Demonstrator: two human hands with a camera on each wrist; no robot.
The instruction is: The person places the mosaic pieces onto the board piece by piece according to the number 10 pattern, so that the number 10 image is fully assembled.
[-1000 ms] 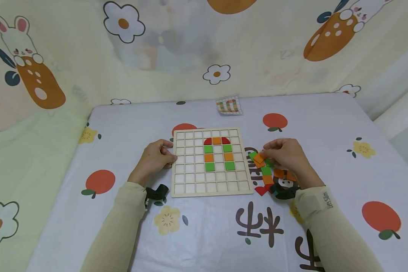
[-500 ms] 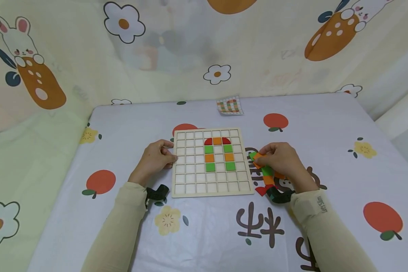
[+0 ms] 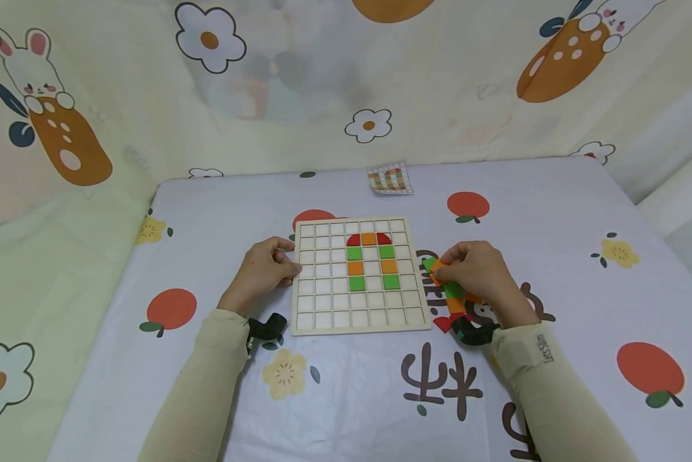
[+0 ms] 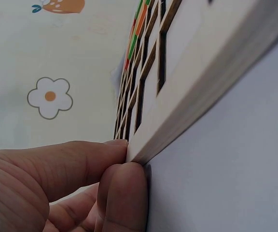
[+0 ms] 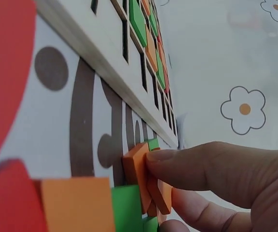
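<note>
My left hand grips the left edge of a wooden grid board, the thumb on its top edge and the other fingers curled against its side. Red, orange and green tiles form an arch in its cells. To the right of the board my right hand pinches an orange square tile between thumb and fingers. Another orange tile leans close beside it. Green, orange and red tiles lie in a loose pile under and around the fingers, partly hidden by the hand.
A small pattern card with coloured squares lies near the table's back edge. Red quarter-round tiles sit by the board's lower right side. Black straps with camera mounts are on both wrists. A printed cloth covers the table.
My right hand has moved slightly down and left over the tile pile, its fingertips closing on an orange tile, then stays still. My left hand and the board have not moved.
</note>
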